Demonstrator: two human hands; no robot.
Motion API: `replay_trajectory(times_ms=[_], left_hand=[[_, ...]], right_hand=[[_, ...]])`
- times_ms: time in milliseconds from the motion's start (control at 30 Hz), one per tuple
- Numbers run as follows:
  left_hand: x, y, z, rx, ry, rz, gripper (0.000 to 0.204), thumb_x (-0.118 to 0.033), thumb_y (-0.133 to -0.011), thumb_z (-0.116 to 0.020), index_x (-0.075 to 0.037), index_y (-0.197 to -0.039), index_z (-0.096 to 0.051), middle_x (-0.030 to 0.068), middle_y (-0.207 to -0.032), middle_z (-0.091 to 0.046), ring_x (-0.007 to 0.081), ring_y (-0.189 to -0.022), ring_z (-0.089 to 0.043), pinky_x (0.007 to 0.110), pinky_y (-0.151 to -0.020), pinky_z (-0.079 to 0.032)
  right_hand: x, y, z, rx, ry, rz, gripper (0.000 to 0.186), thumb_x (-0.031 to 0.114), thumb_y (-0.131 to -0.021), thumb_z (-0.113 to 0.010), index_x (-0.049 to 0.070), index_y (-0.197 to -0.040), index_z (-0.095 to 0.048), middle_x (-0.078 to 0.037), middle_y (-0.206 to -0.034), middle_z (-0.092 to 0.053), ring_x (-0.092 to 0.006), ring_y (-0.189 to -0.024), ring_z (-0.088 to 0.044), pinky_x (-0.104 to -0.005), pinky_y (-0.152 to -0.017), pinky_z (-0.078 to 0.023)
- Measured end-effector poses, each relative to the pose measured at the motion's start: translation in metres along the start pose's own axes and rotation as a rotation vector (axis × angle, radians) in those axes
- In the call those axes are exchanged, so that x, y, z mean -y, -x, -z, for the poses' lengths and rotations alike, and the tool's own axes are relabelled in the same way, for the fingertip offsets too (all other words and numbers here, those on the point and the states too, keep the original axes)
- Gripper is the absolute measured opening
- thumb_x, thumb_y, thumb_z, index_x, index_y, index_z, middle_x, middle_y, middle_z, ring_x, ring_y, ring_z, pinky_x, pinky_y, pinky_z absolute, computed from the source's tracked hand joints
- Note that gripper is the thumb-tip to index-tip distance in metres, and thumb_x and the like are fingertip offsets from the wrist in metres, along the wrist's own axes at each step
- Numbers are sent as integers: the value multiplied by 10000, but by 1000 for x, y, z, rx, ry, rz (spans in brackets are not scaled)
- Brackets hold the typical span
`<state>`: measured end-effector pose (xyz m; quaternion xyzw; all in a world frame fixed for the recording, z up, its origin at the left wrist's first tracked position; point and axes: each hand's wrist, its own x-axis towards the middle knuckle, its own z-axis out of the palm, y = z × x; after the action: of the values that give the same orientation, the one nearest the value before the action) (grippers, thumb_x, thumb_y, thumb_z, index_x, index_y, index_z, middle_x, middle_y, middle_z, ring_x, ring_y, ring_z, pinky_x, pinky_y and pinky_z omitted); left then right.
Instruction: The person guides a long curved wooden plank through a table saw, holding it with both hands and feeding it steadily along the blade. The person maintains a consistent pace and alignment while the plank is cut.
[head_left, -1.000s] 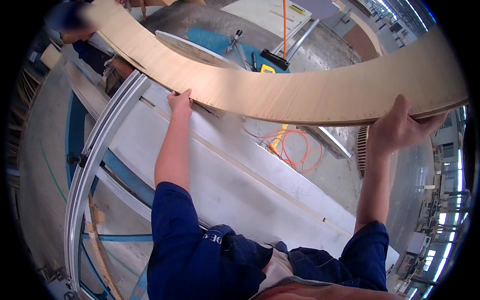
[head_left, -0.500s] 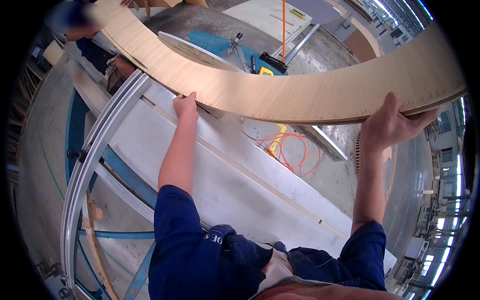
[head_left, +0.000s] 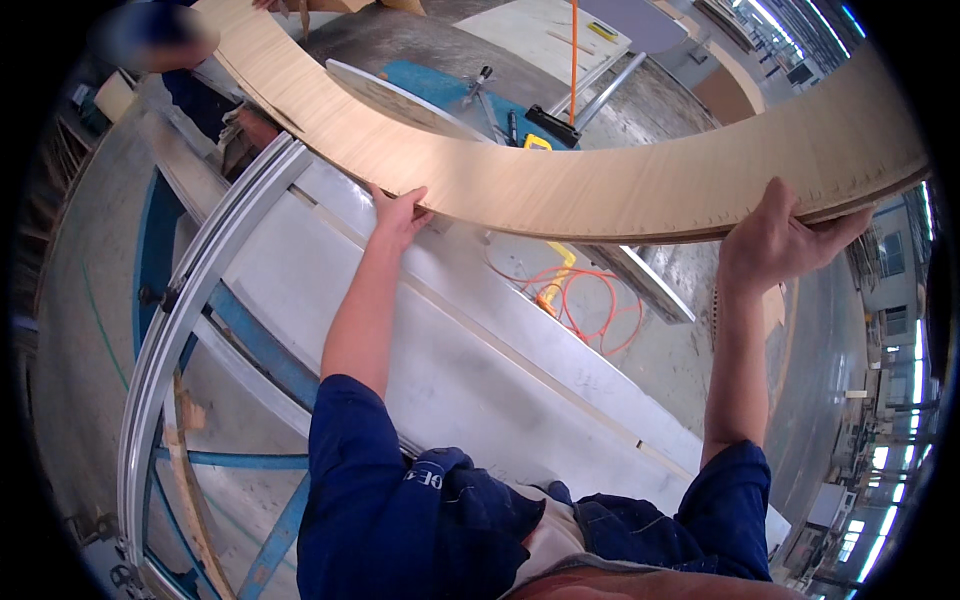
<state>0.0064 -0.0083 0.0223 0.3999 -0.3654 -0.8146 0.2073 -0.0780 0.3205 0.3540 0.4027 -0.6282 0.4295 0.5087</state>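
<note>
A long pale plywood piece (head_left: 600, 190) spans the upper half of the head view in a curve, raised over the light metal bed of a sliding table saw (head_left: 500, 400). My left hand (head_left: 400, 212) grips its near lower edge left of centre, thumb and fingers at the rim. My right hand (head_left: 775, 240) holds the same edge at the right, fingers curled against the board. At the upper left a co-worker (head_left: 190, 90) in dark clothing is at the far end of the board, with a hand near it.
An aluminium fence rail (head_left: 205, 260) runs down the left. Beyond the board stand a blue machine table (head_left: 410, 75) with tools and a white board (head_left: 510, 25). A yellow tool (head_left: 555, 280) with an orange hose (head_left: 590, 320) lies beyond the bed. A workshop aisle runs along the right.
The plywood has shifted slightly. My left hand has moved right along its edge, and my right hand has moved a little left and up with the board.
</note>
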Motion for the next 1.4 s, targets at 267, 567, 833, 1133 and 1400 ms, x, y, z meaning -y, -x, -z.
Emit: replay_trajectory(times_ms=[267,567,833,1133,1400], left_hand=[[15,-14,-12,-192,28,-91,1078,6,-814,-749,-215,-1595,-40,168,-1356,-482,282,-1003,-599,427,-684,-556],[12,3,-15,-133,49,-50,1101,-40,-840,-733,-255,-1611,22,173,-1350,-492,276,-1010,-606,429,-711,-563],[14,0,-15,-82,42,-32,1099,-61,-878,-695,-293,-1605,96,175,-1397,-459,294,-1046,-598,472,-748,-553],[15,-15,-4,-58,63,-86,1090,-20,-879,-687,-288,-1605,81,178,-1428,-430,314,-1086,-590,491,-754,-573],[4,-22,3,-82,42,-77,1081,7,-873,-680,-285,-1604,61,174,-1460,-405,328,-1118,-583,512,-781,-575]], right_hand=[[-1,2,0,7,48,21,692,15,-853,-621,2,-1453,-274,-166,-1301,-427,-244,-1169,-537,-385,-1031,-490],[2,3,-2,15,20,-8,683,48,-867,-622,-3,-1449,-268,-169,-1305,-417,-250,-1187,-529,-396,-1038,-490],[3,4,-2,7,20,-11,704,43,-860,-630,-6,-1458,-262,-183,-1310,-413,-265,-1198,-535,-388,-1042,-499],[0,14,-6,-14,27,-13,764,3,-848,-618,0,-1501,-222,-188,-1365,-393,-271,-1233,-508,-396,-1078,-459],[-7,33,-10,-14,66,-46,834,-12,-834,-629,18,-1528,-167,-189,-1374,-387,-279,-1253,-481,-390,-1090,-433]])
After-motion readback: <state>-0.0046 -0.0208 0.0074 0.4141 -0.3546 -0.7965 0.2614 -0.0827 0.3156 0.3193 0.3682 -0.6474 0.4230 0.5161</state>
